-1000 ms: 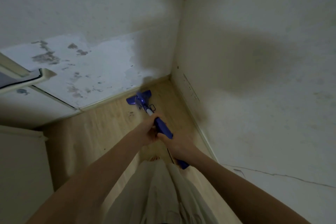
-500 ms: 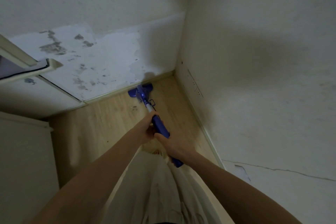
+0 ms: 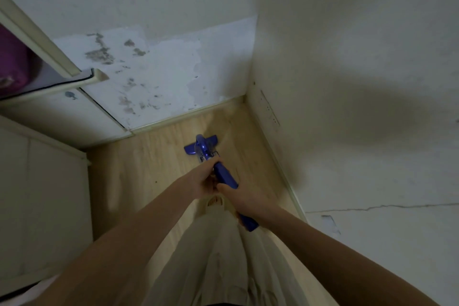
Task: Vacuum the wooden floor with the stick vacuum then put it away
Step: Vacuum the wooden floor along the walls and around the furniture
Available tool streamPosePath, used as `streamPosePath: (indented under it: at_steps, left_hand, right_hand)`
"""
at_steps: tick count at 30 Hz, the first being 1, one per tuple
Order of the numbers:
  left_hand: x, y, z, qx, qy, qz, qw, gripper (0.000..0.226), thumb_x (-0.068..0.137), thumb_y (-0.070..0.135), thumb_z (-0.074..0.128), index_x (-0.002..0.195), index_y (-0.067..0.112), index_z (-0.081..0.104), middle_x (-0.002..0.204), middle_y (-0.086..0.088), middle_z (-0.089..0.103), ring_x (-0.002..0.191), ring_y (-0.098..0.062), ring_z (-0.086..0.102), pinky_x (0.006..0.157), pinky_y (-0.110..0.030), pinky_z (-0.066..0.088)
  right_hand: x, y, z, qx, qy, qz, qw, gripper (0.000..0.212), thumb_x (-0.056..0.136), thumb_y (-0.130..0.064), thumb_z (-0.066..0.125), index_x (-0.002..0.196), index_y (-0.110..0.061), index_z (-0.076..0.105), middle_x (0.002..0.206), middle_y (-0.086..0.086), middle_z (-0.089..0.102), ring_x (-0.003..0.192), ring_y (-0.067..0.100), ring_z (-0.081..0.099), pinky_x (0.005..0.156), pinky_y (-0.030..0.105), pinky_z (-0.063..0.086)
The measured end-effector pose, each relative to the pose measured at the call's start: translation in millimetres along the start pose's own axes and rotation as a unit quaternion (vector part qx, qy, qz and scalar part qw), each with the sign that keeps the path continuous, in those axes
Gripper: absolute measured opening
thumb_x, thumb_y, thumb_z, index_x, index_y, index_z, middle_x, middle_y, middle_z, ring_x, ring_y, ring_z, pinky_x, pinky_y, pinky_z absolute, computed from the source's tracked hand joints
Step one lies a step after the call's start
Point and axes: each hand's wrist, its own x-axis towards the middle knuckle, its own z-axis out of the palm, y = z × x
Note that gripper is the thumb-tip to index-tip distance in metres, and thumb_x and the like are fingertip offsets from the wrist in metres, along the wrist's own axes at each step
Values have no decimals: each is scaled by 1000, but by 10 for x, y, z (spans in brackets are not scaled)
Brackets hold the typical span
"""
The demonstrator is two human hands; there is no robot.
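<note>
A blue stick vacuum (image 3: pixel 224 177) runs from my hands down to the light wooden floor (image 3: pixel 154 164). Its floor head (image 3: pixel 201 144) rests on the boards a short way out from the room corner. My left hand (image 3: pixel 202 180) wraps the upper end of the blue handle. Just behind it, my right hand (image 3: pixel 244 197) grips the same handle lower down, and the handle's blue tail sticks out below my wrist. Both arms reach forward over my pale clothing.
Two white walls meet in a corner (image 3: pixel 247 99) ahead, with a skirting board (image 3: pixel 183 117) along the stained far wall. A white cabinet (image 3: pixel 42 181) stands close on the left and a door frame (image 3: pixel 49 47) above it. The right wall (image 3: pixel 360 131) is near.
The vacuum's floor head has slid back from the far wall toward me, and my hands have drawn the handle in. My view has tilted a little, showing more of the door frame.
</note>
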Motion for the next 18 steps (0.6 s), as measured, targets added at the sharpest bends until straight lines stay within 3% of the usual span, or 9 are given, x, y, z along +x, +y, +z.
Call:
streamPosePath:
  at_steps: [2, 5, 10, 18]
  left_hand:
    - [-10, -132, 49, 14, 9, -2, 1000, 23, 85, 24, 66, 100, 10, 54, 82, -7, 60, 68, -18, 60, 52, -27, 52]
    - [-33, -237, 131, 33, 15, -1, 999, 19, 87, 23, 63, 95, 10, 52, 78, -7, 57, 64, -18, 56, 45, -23, 50]
    - [26, -114, 34, 37, 4, 2, 999, 22, 85, 24, 66, 96, 10, 54, 78, -6, 59, 66, -17, 58, 56, -30, 50]
    - [235, 553, -317, -14, 37, 42, 998, 26, 90, 30, 63, 104, 10, 52, 88, -9, 58, 73, -19, 57, 63, -32, 50]
  right_hand:
    - [-93, 131, -28, -6, 0, 12, 1000, 26, 94, -40, 55, 88, -15, 50, 60, 1, 49, 41, 10, 45, 35, 15, 38]
    - [-155, 238, -51, -24, 15, 7, 1000, 30, 93, -41, 55, 82, -13, 49, 57, 0, 47, 35, 6, 42, 33, 12, 34]
    - [-47, 145, 9, -54, 37, -8, 998, 35, 95, -47, 53, 82, -14, 49, 58, -3, 47, 28, 0, 39, 31, 11, 30]
    - [635, -418, 312, -52, 30, 6, 998, 39, 94, -55, 50, 83, -17, 49, 64, 1, 51, 52, 14, 50, 58, 31, 47]
